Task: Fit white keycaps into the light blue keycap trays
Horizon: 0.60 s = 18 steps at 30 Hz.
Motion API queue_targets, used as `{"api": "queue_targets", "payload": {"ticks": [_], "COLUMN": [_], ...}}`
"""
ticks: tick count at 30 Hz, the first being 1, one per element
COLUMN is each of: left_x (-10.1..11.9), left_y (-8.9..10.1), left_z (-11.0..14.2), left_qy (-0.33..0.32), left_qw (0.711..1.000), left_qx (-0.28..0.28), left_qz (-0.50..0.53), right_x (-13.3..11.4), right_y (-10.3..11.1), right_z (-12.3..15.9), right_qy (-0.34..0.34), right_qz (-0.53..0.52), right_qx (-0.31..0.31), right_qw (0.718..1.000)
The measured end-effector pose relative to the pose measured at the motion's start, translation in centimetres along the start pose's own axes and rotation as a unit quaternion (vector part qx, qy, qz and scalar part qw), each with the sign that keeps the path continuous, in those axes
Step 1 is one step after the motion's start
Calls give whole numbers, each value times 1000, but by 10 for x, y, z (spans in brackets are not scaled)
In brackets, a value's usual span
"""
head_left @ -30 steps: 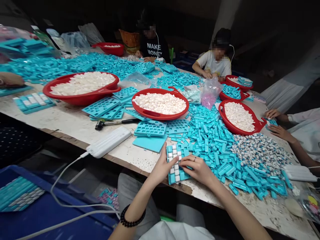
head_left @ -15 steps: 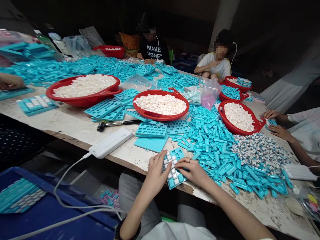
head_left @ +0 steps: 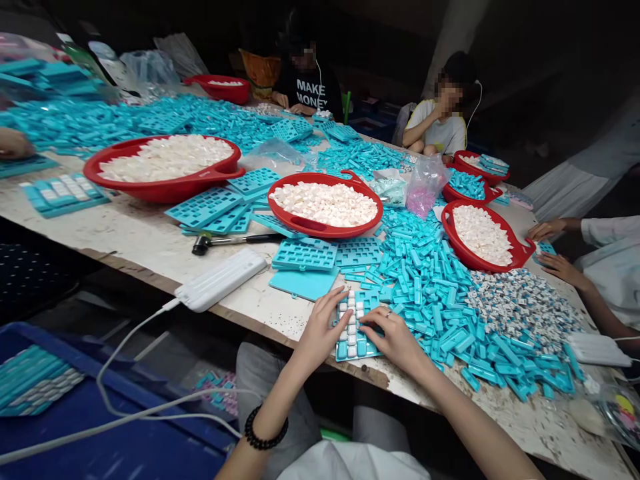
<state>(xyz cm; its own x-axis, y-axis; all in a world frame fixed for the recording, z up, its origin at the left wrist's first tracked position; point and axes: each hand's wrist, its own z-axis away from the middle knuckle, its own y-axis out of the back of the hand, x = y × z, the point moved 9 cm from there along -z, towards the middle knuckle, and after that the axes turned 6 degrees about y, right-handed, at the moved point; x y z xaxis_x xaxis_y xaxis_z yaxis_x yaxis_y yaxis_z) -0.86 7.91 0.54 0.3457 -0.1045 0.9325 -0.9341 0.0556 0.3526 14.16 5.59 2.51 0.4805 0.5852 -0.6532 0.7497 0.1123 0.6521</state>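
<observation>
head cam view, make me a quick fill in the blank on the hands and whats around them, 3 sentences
The left hand and right hand rest on a teal tray holding small ____ pieces. The black beaded bracelet is on the person's ____ wrist. A co-worker's black shirt across the table reads MAKE ____.

Missing words: white; left; MONEY

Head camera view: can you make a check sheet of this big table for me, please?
Surface: scuffed, stained white tabletop.
Job's things: teal tray of white blocks, under both hands.
Clutter: heaped loose teal pieces, red basins, a hammer.
Hands: left hand, right hand, both on the tray.
Cables: white cable from a white rectangular unit.
Surroundings: a person seated across the table, another, a co-worker's hand, blue crate.
</observation>
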Motion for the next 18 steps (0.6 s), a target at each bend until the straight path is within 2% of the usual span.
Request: {"api": "queue_targets", "payload": {"ticks": [4, 11, 15, 18], "left_x": [-1, -3, 11, 39], "left_y": [2, 6, 29, 55], "left_z": [0, 2, -6, -25], "left_qy": [8, 25, 11, -53], "left_qw": [1000, 997, 991, 986], "left_qx": [12, 23, 91, 155], "left_qz": [19, 64, 100, 27], "right_x": [-5, -7, -7, -6], "right_y": [0, -3, -2, -2], "right_z": [-5, -10, -10, -9], "right_qy": [15, 0, -10, -14], "right_qz": [19, 56, 57, 48], "right_qx": [-19, -64, -66, -64], "right_qw": [1000, 996, 996, 997]}}
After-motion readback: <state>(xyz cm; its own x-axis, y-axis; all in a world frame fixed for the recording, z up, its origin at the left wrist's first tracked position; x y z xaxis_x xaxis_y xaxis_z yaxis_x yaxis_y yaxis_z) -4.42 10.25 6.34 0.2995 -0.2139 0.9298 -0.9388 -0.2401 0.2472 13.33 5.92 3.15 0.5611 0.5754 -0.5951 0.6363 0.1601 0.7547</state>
